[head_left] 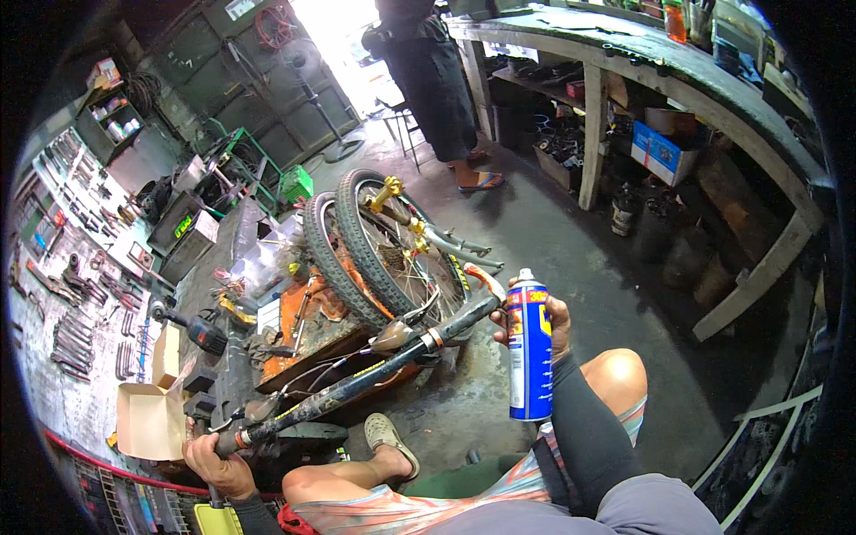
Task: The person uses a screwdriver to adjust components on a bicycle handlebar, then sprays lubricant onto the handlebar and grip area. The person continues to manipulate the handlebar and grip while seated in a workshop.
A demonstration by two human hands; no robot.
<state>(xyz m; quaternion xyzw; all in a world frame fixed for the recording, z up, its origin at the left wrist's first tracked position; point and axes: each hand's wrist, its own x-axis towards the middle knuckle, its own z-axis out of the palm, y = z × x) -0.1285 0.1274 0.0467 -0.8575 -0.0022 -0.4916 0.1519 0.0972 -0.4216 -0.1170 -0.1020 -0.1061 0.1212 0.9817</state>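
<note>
My right hand [560, 328] is closed round a blue spray can [531, 366] with a red and yellow label, held upright. The can stands close to one end of a black bicycle frame [357, 385], which lies slantwise in front of me. At the frame's lower left end, my left hand [221, 465] is curled round the tube. Beyond the frame, two bicycle wheels with knobbly tyres [379, 259] lean together, and a gold-coloured part [390, 192] shows at the top. Whether the can's nozzle is pressed cannot be told.
A low bench with an orange-stained top [303, 312] carries tools. An open cardboard box [152, 423] sits beside my left hand. Hand tools [76, 343] cover the left board. A wooden workbench [588, 53] runs along the right. A person in dark clothes [432, 85] stands at the back.
</note>
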